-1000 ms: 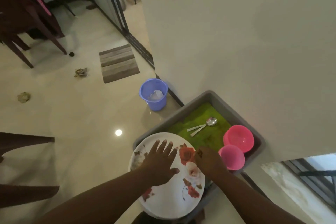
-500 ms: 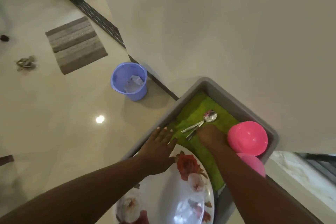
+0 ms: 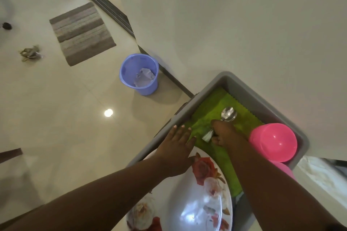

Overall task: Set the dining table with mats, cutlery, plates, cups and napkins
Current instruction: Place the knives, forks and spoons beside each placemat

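Item 1: grey tray (image 3: pixel 242 85), set against the wall, lined with a green mat (image 3: pixel 210 116).

Item 2: my right hand (image 3: pixel 226 134), over the middle of the mat, fingers curled round the handles of the spoons (image 3: pixel 228 114). The bowls point toward the tray's far corner; the handle ends stick out of my fist on the near side. I cannot tell how many spoons there are.

Item 3: my left hand (image 3: pixel 177 148), fingers straight and spread, lying flat across the tray's left rim, the heel over the floral plate (image 3: pixel 204 204). It holds nothing.

Item 4: floral plate, white with red roses, at the tray's near end, overlapping the mat.

Item 5: pink bowl (image 3: pixel 274 141), upside down in the tray's right corner; a second pink bowl (image 3: pixel 285 171) just beside it, mostly hidden by my right arm.

Item 6: blue bin (image 3: pixel 139 74) on the floor left of the tray, crumpled paper inside.

Item 7: striped floor mat (image 3: pixel 81 33) beyond the bin.
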